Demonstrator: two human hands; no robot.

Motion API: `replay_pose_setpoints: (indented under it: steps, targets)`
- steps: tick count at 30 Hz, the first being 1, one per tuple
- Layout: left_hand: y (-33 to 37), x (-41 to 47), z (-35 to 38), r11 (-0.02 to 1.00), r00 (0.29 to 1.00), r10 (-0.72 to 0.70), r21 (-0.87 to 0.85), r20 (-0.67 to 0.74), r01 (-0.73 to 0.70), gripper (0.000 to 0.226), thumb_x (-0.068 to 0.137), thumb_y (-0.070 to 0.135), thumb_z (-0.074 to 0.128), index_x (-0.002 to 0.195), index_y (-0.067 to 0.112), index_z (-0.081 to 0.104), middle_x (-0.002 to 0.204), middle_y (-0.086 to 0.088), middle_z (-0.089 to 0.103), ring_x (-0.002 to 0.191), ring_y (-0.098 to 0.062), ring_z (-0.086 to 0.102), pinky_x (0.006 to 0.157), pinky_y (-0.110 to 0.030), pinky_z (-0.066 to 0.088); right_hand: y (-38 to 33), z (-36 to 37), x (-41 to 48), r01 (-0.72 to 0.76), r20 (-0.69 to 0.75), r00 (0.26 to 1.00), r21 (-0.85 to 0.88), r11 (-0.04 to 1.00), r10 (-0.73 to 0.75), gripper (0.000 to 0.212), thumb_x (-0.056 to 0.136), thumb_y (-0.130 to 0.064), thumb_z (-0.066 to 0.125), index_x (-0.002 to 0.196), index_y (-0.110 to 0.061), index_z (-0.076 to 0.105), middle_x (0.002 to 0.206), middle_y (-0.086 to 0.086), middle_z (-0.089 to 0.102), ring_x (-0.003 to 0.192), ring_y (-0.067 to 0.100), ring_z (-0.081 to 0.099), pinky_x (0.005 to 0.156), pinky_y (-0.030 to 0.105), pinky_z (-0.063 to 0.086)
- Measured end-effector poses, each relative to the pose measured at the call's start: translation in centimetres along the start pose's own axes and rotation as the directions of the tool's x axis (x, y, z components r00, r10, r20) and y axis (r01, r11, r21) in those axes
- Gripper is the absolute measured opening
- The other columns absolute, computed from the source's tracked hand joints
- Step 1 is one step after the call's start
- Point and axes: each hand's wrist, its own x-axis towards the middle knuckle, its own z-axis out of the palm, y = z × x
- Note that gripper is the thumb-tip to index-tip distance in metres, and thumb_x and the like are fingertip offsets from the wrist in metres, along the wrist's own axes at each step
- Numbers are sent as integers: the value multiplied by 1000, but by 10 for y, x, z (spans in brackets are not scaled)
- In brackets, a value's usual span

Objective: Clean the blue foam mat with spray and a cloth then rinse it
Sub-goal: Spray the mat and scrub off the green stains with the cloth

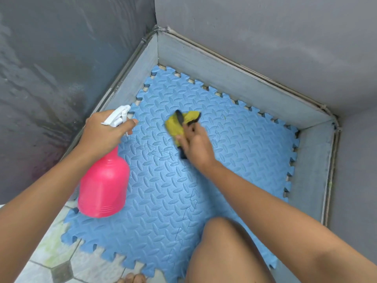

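The blue foam mat (234,152) of interlocking tiles lies flat on the floor in a walled corner. My left hand (104,131) grips the white trigger head of a pink spray bottle (103,186), held above the mat's left edge with the nozzle pointing toward the far corner. My right hand (193,146) holds a yellow cloth with black trim (179,124) down on the mat near its middle. A bare knee (228,248) rises over the mat's near side.
Grey walls (265,37) enclose the corner, with a low grey ledge (224,78) along the mat's far and right sides. The left wall looks wet. Pale patterned floor tiles (61,252) show at the bottom left, and toes (132,278) appear at the bottom edge.
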Motion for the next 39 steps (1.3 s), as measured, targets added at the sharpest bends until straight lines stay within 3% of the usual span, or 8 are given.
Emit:
replay_pose_setpoints:
  steps: [7, 12, 15, 23, 27, 31, 34, 39]
  targets:
    - [-2, 0, -4, 998, 1000, 10, -61, 20, -8, 13, 90, 26, 79, 81, 35, 78, 84, -6, 78, 83, -26, 74, 77, -44, 65, -26, 22, -16, 692, 299, 699, -52, 720, -650, 49, 96, -48, 52, 128, -14, 63, 100, 7, 59, 85, 26, 59, 66, 35, 53]
    - [0, 0, -5, 998, 1000, -7, -59, 18, 8, 8, 92, 24, 77, 96, 18, 78, 89, -13, 78, 89, -32, 75, 78, -47, 65, 58, -47, 95, 60, 58, 997, -256, 965, -47, 36, 98, -44, 52, 108, -12, 67, 109, 10, 57, 94, 32, 62, 80, 39, 51]
    - [0, 1, -3, 999, 999, -6, -41, 31, 8, 16, 92, 26, 76, 99, 12, 78, 88, -10, 78, 79, -21, 69, 78, -47, 65, 104, -89, 110, -306, -118, 951, -218, 927, 286, 28, 96, -34, 57, 107, -13, 71, 116, 16, 57, 100, 38, 61, 82, 34, 45]
    - [2, 11, 10, 999, 997, -23, 24, 79, 21, 26, 86, 38, 76, 85, 12, 75, 78, -6, 77, 79, -39, 72, 80, -51, 62, 60, -50, -26, 146, 129, 983, -129, 981, -129, 31, 95, -41, 59, 111, -16, 69, 108, 0, 56, 85, 23, 62, 70, 34, 52]
    - [3, 10, 16, 997, 994, 15, 72, 105, -22, 27, 89, 34, 76, 76, 10, 73, 74, -3, 74, 53, -8, 55, 65, -26, 49, 63, -51, -67, 371, 251, 909, -117, 921, -334, 38, 98, -45, 51, 126, -23, 65, 111, -3, 59, 95, 17, 63, 69, 29, 53]
    - [6, 3, 16, 995, 993, 33, 93, 111, -44, 28, 88, 35, 77, 73, 12, 73, 73, -1, 74, 60, -9, 61, 70, -35, 49, 108, -78, -16, -15, -35, 999, -224, 974, 7, 35, 98, -40, 55, 123, -19, 66, 112, 4, 58, 89, 27, 63, 71, 35, 52]
    - [5, 3, 17, 996, 988, 10, 88, 153, -23, 37, 76, 52, 73, 77, 15, 73, 77, 1, 76, 81, -26, 72, 84, -47, 59, 153, -112, 29, -452, -204, 885, -159, 878, 418, 29, 98, -35, 54, 114, -15, 67, 114, 18, 55, 98, 39, 60, 81, 40, 47]
    - [8, -1, 30, 992, 988, 17, 120, 153, -35, 35, 85, 43, 77, 66, 13, 73, 70, -6, 73, 63, -18, 68, 70, -30, 55, 174, -117, 46, -573, -200, 812, -91, 815, 549, 43, 96, -42, 47, 127, -15, 59, 130, 21, 49, 119, 41, 50, 102, 45, 41]
